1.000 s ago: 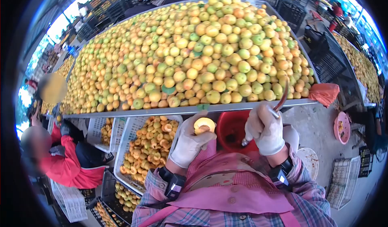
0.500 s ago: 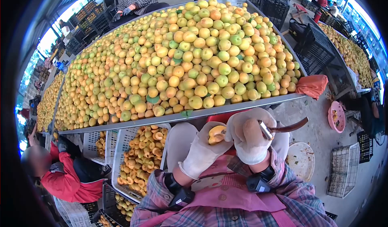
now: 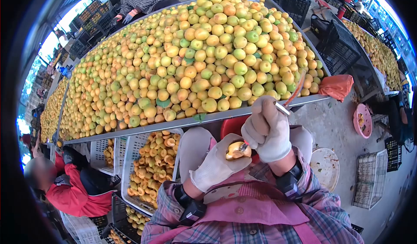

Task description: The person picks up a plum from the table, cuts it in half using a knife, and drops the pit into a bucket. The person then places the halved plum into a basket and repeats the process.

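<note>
In my gloved left hand [image 3: 217,162] lies a cut apricot [image 3: 234,152], its opened flesh turned up. My gloved right hand [image 3: 270,133] is closed around a pitting tool [image 3: 282,109]; its metal end and a curved brown strip stick out above the fist. The tool's working tip meets the apricot's cut, though fingers hide much of it. Beyond both hands, whole yellow and green apricots [image 3: 195,66] are heaped on a metal-edged table [image 3: 182,123]. Left of my knees, a white crate [image 3: 127,176] contains cut apricot halves [image 3: 154,168].
A co-worker in a red jacket [image 3: 80,192] sits at the left; another person [image 3: 141,1] sits across the table. An orange-red cloth bag [image 3: 336,87] rests at the table corner. Right of me are a white round lid-like thing [image 3: 325,168], a white crate [image 3: 370,179] and a pink basin [image 3: 362,120].
My right hand has turned, swinging the brown strip upward, and the tool's tip has come into the apricot. My left hand has shifted slightly, tilting the fruit.
</note>
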Demonstrator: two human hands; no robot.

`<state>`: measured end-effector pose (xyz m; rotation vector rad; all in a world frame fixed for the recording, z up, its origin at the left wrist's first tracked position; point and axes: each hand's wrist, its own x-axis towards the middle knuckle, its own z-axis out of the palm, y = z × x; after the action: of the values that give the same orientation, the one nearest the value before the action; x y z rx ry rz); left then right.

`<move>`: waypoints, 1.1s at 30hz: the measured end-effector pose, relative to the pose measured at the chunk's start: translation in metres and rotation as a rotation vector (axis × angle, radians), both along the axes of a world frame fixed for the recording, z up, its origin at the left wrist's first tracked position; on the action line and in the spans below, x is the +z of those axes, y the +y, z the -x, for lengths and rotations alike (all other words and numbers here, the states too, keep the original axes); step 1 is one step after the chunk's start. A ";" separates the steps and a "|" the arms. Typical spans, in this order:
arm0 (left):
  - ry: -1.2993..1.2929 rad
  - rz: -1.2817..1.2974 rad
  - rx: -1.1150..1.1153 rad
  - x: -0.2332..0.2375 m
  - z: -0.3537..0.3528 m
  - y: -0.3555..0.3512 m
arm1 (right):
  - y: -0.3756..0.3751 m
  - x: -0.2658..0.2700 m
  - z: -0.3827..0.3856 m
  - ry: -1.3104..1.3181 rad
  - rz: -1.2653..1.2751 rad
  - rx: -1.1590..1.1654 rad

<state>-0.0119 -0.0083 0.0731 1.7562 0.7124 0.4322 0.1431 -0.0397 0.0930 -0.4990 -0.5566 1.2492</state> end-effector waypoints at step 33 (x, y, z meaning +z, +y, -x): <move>-0.161 0.345 0.260 -0.044 -0.017 0.006 | -0.012 -0.032 -0.011 -0.645 0.723 0.046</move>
<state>0.0052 -0.0022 0.0292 1.2960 0.8483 0.5824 0.1537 -0.0520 0.0614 -1.5360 -0.6393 1.3102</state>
